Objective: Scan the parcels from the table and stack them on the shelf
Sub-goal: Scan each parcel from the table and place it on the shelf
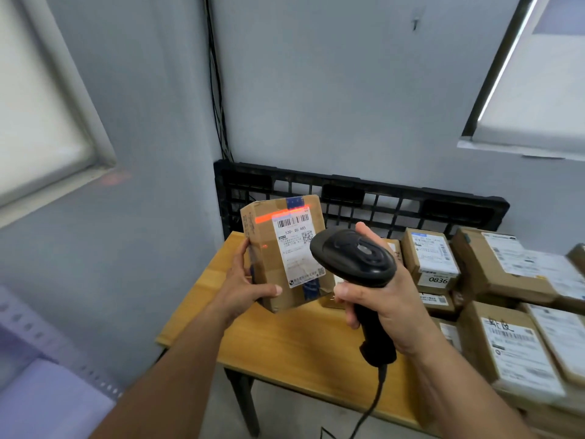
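Over the far-left corner of the smooth wooden table (285,340), the left hand (245,288) grips a boxy, taped cardboard parcel (269,264) by its edges, while the right hand (389,299) curls round the matte black scanner (354,258) handle.

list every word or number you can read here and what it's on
"530- D5 A85": white label on the held parcel.
"0836": sticker on the side of the small parcel on the table.
Handwritten black characters on the big parcel at right: too blurred to read.
Fine print, barcode digits and the other parcels' labels: too small or blurred.
Scanner: no text visible.
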A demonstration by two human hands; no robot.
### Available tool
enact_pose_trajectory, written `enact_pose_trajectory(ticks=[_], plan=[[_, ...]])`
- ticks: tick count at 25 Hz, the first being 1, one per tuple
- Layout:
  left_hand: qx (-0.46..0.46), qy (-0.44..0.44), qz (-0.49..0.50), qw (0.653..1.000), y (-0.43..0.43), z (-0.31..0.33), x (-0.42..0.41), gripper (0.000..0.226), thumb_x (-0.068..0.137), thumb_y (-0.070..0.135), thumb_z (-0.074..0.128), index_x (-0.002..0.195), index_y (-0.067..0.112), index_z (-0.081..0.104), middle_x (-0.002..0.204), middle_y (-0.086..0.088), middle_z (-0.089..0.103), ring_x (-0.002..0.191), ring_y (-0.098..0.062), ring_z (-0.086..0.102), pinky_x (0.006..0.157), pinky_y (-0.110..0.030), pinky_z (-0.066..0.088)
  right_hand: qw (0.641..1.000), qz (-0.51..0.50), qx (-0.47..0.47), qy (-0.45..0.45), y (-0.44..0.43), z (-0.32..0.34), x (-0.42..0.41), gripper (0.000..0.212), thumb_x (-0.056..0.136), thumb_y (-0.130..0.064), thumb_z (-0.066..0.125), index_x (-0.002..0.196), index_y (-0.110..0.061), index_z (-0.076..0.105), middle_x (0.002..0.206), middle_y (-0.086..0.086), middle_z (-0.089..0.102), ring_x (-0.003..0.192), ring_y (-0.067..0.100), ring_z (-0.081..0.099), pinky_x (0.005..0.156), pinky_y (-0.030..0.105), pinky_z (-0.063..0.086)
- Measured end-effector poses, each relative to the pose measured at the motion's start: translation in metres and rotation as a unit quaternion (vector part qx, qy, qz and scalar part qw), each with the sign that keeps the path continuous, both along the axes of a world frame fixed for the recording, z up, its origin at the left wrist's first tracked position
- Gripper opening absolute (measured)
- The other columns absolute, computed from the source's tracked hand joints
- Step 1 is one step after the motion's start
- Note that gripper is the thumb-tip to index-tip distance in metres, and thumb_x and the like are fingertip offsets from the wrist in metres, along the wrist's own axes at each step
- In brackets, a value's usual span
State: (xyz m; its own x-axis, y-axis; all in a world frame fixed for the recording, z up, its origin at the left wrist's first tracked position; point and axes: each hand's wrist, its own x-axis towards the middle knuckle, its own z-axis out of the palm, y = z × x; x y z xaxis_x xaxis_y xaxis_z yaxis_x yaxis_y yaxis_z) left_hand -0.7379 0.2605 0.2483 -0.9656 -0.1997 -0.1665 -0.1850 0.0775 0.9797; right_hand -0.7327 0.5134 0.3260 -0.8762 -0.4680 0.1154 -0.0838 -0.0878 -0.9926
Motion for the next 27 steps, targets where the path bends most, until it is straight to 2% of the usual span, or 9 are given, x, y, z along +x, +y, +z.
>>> enact_pose_trajectory(ticks=[4, 6, 9, 11, 14, 18, 20, 23, 27], plan=[[-0.008, -0.001, 0.024, 1.0, 0.01, 0.006, 0.024, 0.123, 0.062, 0.008, 0.088, 0.146, 0.05, 0.009, 0.127, -0.006, 0.049, 0.114, -0.028, 0.056, 0.083, -0.044, 0.057, 1.0, 0.011, -0.001, -0.009, 0.013, -0.002, 0.017, 0.104, 0.065, -0.012, 0.083, 0.144, -0.05, 0.027, 0.087, 0.013, 0.071, 0.049, 0.027, 0.06, 0.047, 0.033, 0.052], [-0.018, -0.003, 0.035, 0.999, 0.015, 0.008, 0.04, 0.122, 0.065, 0.005, 0.086, 0.147, 0.048, 0.008, 0.12, -0.003, 0.051, 0.11, -0.026, 0.057, 0.086, -0.045, 0.056, 1.0, 0.019, 0.001, -0.013, 0.018, -0.004, 0.027, 0.105, 0.065, -0.012, 0.083, 0.143, -0.05, 0.026, 0.082, 0.012, 0.071, 0.05, 0.027, 0.06, 0.047, 0.032, 0.051], [-0.023, 0.0, 0.06, 0.998, 0.022, 0.011, 0.066, 0.114, 0.07, -0.004, 0.079, 0.147, 0.042, 0.009, 0.108, 0.001, 0.052, 0.099, -0.019, 0.06, 0.067, -0.029, 0.057, 0.999, 0.032, 0.003, -0.013, 0.02, -0.008, 0.039, 0.106, 0.062, -0.013, 0.083, 0.142, -0.051, 0.026, 0.082, 0.01, 0.071, 0.049, 0.027, 0.06, 0.047, 0.033, 0.051], [-0.03, -0.002, 0.072, 0.997, 0.021, 0.011, 0.084, 0.114, 0.07, -0.004, 0.08, 0.147, 0.043, 0.01, 0.109, -0.002, 0.053, 0.099, -0.02, 0.061, 0.066, -0.028, 0.057, 0.999, 0.039, 0.003, -0.012, 0.018, -0.012, 0.047, 0.108, 0.06, -0.014, 0.084, 0.143, -0.051, 0.026, 0.09, 0.013, 0.071, 0.051, 0.027, 0.06, 0.048, 0.033, 0.052], [-0.037, -0.001, 0.092, 0.995, 0.015, 0.009, 0.115, 0.121, 0.062, 0.01, 0.088, 0.146, 0.047, 0.01, 0.12, -0.01, 0.051, 0.107, -0.029, 0.06, 0.077, -0.04, 0.059, 0.998, 0.06, -0.004, -0.011, 0.012, -0.01, 0.068, 0.108, 0.067, -0.011, 0.084, 0.147, -0.047, 0.022, 0.093, 0.02, 0.071, 0.051, 0.027, 0.06, 0.048, 0.034, 0.053], [-0.056, 0.02, 0.124, 0.991, 0.005, 0.01, 0.152, 0.123, 0.041, 0.04, 0.087, 0.14, 0.054, 0.016, 0.123, -0.007, 0.05, 0.109, -0.028, 0.059, 0.067, -0.03, 0.058, 0.998, 0.068, -0.013, -0.002, 0.0, -0.002, 0.094, 0.109, 0.064, -0.012, 0.08, 0.15, -0.043, 0.021, 0.095, 0.021, 0.071, 0.049, 0.026, 0.059, 0.046, 0.032, 0.052], [-0.051, 0.042, 0.139, 0.988, -0.003, 0.011, 0.174, 0.116, 0.045, 0.039, 0.088, 0.137, 0.057, 0.018, 0.123, -0.003, 0.05, 0.109, -0.024, 0.059, 0.066, -0.026, 0.056, 0.998, 0.065, -0.005, 0.01, -0.009, 0.002, 0.109, 0.109, 0.064, -0.01, 0.082, 0.15, -0.042, 0.021, 0.094, 0.02, 0.071, 0.049, 0.025, 0.059, 0.045, 0.033, 0.052], [-0.038, 0.07, 0.152, 0.985, -0.021, 0.017, 0.214, 0.105, 0.064, 0.019, 0.088, 0.137, 0.053, 0.021, 0.119, 0.005, 0.052, 0.107, -0.017, 0.059, 0.065, -0.022, 0.054, 0.998, 0.061, -0.001, 0.035, -0.031, 0.01, 0.146, 0.11, 0.057, -0.016, 0.088, 0.143, -0.045, 0.028, 0.097, 0.018, 0.07, 0.052, 0.021, 0.063, 0.045, 0.031, 0.052], [-0.037, 0.092, 0.162, 0.982, -0.052, 0.028, 0.277, 0.097, 0.068, 0.02, 0.086, 0.135, 0.052, 0.024, 0.121, 0.003, 0.053, 0.108, -0.016, 0.058, 0.076, -0.03, 0.055, 0.997, 0.057, -0.004, 0.047, -0.063, 0.017, 0.205, 0.112, 0.054, -0.017, 0.085, 0.147, -0.04, 0.026, 0.099, 0.014, 0.072, 0.054, 0.016, 0.064, 0.046, 0.028, 0.053]])
